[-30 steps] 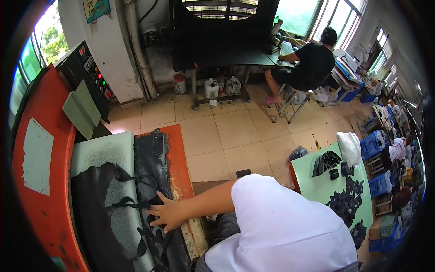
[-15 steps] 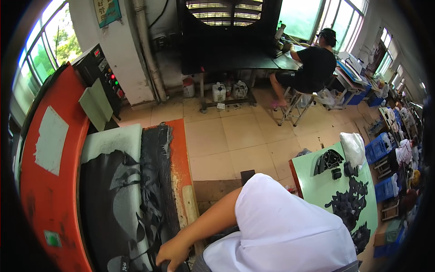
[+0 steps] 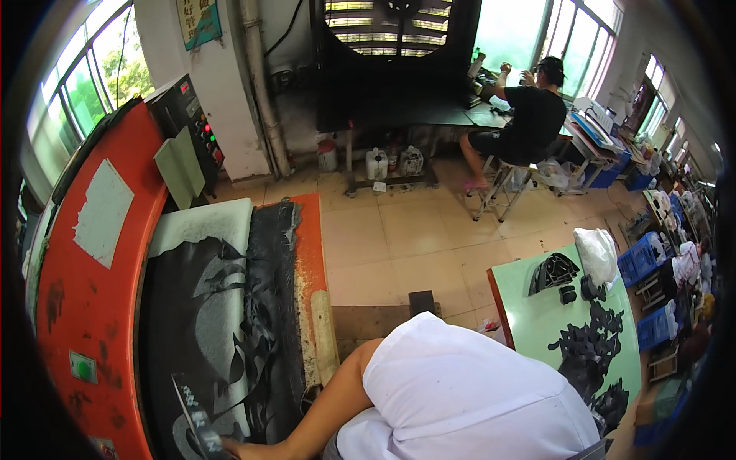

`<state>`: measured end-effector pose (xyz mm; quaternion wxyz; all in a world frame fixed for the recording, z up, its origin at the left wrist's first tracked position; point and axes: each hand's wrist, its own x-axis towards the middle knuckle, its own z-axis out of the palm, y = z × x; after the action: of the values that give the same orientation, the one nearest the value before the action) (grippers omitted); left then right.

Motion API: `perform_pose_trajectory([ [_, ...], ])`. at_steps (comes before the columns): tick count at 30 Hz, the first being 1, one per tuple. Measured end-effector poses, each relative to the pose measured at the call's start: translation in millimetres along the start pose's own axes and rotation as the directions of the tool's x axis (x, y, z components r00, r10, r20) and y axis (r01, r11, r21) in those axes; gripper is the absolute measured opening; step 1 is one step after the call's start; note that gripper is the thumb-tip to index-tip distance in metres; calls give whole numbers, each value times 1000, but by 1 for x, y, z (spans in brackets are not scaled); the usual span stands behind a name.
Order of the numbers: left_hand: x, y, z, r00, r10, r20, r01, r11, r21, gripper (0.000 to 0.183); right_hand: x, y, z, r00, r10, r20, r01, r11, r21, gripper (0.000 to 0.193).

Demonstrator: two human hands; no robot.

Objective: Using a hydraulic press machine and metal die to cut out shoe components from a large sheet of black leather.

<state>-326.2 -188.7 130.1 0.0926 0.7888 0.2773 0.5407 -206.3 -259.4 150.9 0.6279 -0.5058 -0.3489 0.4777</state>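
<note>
Lettered sign (image 3: 201, 23) on white pillar (image 3: 226, 107)

Right hand (image 3: 247, 450) shifted left and down, dark flat tool (image 3: 202, 432) tipped up (edge raised), co-worker's hands (image 3: 504, 70) lifted

sheet (image 3: 170, 307): black | plate (image 3: 201, 431): dark, white-marked | pad (image 3: 201, 221): greenish-white | machine (image 3: 115, 307): orange-red | tabletop (image 3: 529, 322): light green | shirt (image 3: 468, 383): white

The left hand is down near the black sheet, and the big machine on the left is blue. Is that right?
Not quite: the machine on the left is orange-red, not blue, as the head view shows. The rest is right: the left hand is down near the black sheet.
</note>
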Motion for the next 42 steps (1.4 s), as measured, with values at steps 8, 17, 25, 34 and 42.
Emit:
perform_pose_trajectory([
  [8,-5,26,47,906,215,366,-14,877,-481,40,8,48,-47,771,-481,-417,581,800,151,82],
  [17,61,-152,135,795,-116,596,-39,970,240,47,22,-1,-175,778,-594,-204,252,592,-765,81],
  [25,-6,-171,114,761,-287,581,-21,886,464,54,146,-35,-161,859,-291,420,482,187,-856,58],
  [34,-15,-160,87,764,-406,502,208,891,404,49,250,38,-110,710,11,704,694,157,-703,56],
  [42,-20,-159,103,783,-441,439,348,895,280,27,243,57,-145,635,0,772,771,62,-634,67],
])
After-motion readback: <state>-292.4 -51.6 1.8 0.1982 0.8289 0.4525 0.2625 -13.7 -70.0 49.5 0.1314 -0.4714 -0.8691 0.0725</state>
